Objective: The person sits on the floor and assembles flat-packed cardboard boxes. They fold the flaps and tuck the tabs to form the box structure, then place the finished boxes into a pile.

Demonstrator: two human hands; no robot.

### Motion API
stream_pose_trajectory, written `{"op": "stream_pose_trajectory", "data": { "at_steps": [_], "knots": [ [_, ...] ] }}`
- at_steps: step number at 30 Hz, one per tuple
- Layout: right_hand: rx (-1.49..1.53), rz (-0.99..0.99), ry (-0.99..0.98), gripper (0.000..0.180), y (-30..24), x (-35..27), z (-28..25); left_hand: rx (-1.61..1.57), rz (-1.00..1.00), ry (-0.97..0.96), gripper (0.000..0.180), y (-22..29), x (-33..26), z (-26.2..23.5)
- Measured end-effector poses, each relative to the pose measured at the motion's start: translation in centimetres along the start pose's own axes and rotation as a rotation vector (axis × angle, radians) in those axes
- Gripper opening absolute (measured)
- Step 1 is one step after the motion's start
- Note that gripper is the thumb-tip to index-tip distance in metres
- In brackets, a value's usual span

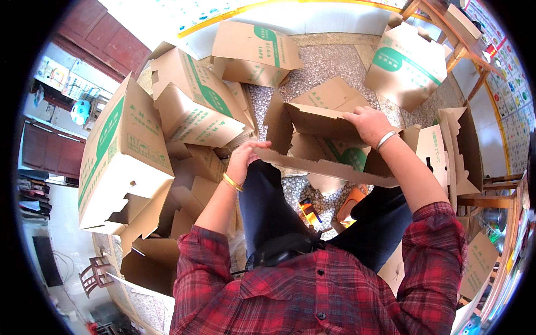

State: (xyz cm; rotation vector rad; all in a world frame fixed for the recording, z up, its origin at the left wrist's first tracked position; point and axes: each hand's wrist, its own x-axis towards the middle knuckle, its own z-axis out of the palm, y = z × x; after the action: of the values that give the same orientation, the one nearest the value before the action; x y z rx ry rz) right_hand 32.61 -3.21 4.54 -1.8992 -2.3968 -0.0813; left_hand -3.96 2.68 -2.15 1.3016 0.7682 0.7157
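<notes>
An open cardboard box (329,125) stands in front of me, its flaps up and its inside showing. My left hand (245,159), with a yellow bangle at the wrist, pinches the left end of the near flap. Over the far panel's upper edge, towards its right end, curl the fingers of my right hand (369,126), which wears a pale bangle. The box's lower part is partly hidden by the near flap. Between my legs, just under that flap, an orange-and-dark item (310,212) lies on the floor beside an orange object (350,204) that I cannot make out.
A large closed-sided carton (139,139) and a tilted carton (192,100) crowd the left. Another box (259,53) stands at the back, and one more (410,64) at the back right. An open carton (466,145) and wooden furniture (486,201) border the right side.
</notes>
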Motion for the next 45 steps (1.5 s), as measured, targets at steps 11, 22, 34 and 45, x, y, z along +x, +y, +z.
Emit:
{"op": "stream_pose_trajectory", "data": {
  "at_steps": [11, 22, 34, 45],
  "knots": [
    [0.013, 0.046, -0.050, 0.031, 0.1, -0.1, 0.4, 0.279, -0.021, -0.005, 0.063, 2.0, 5.7, 0.4],
    [-0.018, 0.005, 0.055, 0.039, -1.1, -1.8, 1.9, 0.540, -0.120, -0.092, 0.049, 0.4, 5.7, -1.1],
    [0.017, 0.058, -0.016, 0.035, 0.2, -0.7, 1.6, 0.437, 0.218, -0.200, 0.044, 3.9, -2.0, 3.6],
    [0.110, 0.033, -0.078, 0.026, 1.2, 0.0, 0.5, 0.209, -0.096, -0.302, 0.065, 3.4, 1.4, 1.2]
  ]
}}
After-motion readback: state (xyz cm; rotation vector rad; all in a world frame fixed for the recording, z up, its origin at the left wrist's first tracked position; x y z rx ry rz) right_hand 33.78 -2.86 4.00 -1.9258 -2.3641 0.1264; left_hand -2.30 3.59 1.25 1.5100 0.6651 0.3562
